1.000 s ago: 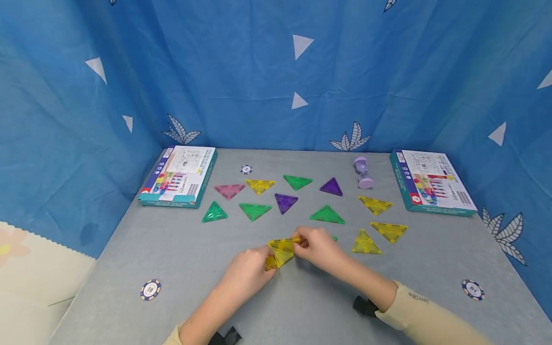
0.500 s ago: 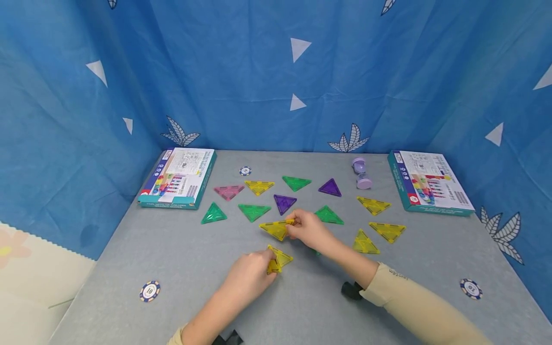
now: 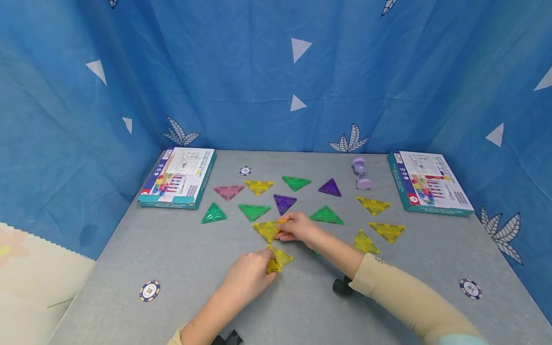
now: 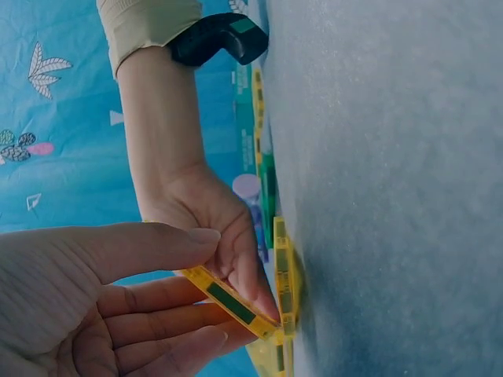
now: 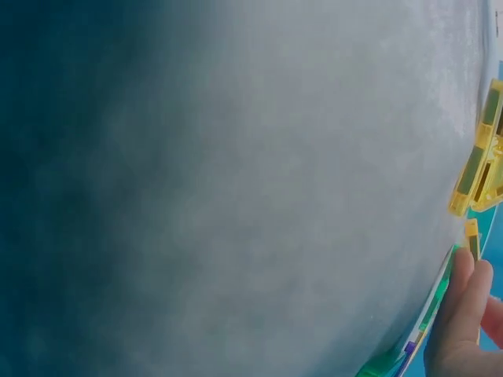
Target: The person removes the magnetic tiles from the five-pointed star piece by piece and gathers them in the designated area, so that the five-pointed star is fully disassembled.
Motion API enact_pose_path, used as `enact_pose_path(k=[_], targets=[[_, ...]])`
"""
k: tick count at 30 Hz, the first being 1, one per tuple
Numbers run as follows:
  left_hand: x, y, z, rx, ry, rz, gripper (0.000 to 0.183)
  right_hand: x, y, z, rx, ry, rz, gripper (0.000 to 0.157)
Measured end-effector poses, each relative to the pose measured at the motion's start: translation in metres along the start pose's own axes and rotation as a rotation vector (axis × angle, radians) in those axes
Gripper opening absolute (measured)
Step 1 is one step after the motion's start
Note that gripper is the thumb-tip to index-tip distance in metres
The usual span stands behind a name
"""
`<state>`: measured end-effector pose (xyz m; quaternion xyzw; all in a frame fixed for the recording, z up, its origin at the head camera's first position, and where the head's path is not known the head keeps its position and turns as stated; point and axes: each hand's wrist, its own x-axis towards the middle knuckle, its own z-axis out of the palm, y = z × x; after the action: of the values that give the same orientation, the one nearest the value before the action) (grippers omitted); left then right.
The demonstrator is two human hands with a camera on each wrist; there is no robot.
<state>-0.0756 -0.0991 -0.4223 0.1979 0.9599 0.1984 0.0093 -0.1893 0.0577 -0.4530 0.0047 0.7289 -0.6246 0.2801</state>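
Note:
My left hand (image 3: 247,275) pinches a yellow triangular magnetic tile (image 3: 272,266) by its edge, thumb on one face and fingers on the other. In the left wrist view this tile (image 4: 228,302) leans at a slant, its low edge against another yellow tile (image 4: 283,267) by the tabletop. Beyond them, my right hand (image 3: 299,227) holds a separate yellow triangle (image 3: 266,230) by its right corner. That triangle lies close over the table, just behind the joined pair. In the right wrist view, the right hand's fingertips (image 5: 464,271) are at a yellow tile edge.
Green (image 3: 254,212), purple (image 3: 285,203), pink (image 3: 229,191) and more yellow triangles (image 3: 388,231) lie spread behind and to the right. Boxes stand at back left (image 3: 178,177) and back right (image 3: 433,182). A purple hourglass (image 3: 362,173) lies near the right box. The right forearm mostly hides one green tile (image 3: 316,252).
My right hand has drawn one yellow triangle away from the pieces at the left hand, moving it back and then a little left. The left hand stays in place with its tile.

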Motion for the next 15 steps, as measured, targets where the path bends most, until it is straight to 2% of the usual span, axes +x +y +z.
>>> enact_pose_path(k=[4, 11, 15], targets=[[0.000, -0.001, 0.000, 0.001, 0.007, -0.001, 0.024, 0.000, 0.001, -0.001, -0.019, -0.006, 0.022, 0.024], [-0.001, -0.003, -0.002, -0.042, 0.011, -0.007, 0.026, -0.016, -0.004, -0.010, -0.254, -0.017, -0.032, 0.038], [-0.002, -0.007, -0.003, -0.072, 0.028, -0.005, 0.027, -0.032, -0.005, -0.021, -0.385, -0.081, -0.089, 0.035]])
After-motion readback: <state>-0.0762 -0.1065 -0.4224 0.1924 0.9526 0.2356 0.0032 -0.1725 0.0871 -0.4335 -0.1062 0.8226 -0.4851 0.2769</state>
